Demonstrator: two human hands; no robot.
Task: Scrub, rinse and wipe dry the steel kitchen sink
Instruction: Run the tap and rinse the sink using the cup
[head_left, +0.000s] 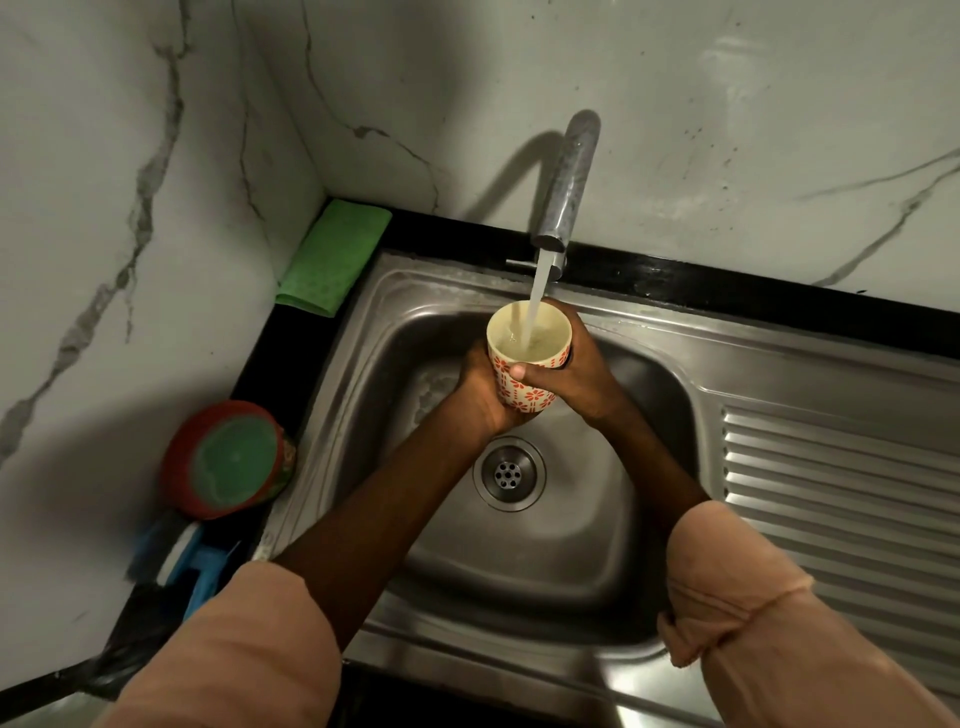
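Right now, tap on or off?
On: a stream runs from the tap into the cup held by the left hand and right hand.

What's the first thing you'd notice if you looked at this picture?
First, the cup with red flowers, held by both hands, left hand and right hand, over the middle of the steel sink. Water pours into it from the tap on the back wall. Next, the bright green cloth in the back left corner of the counter.

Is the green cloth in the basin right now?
No, the green cloth lies folded on the black counter in the corner, left of the sink, outside the basin.
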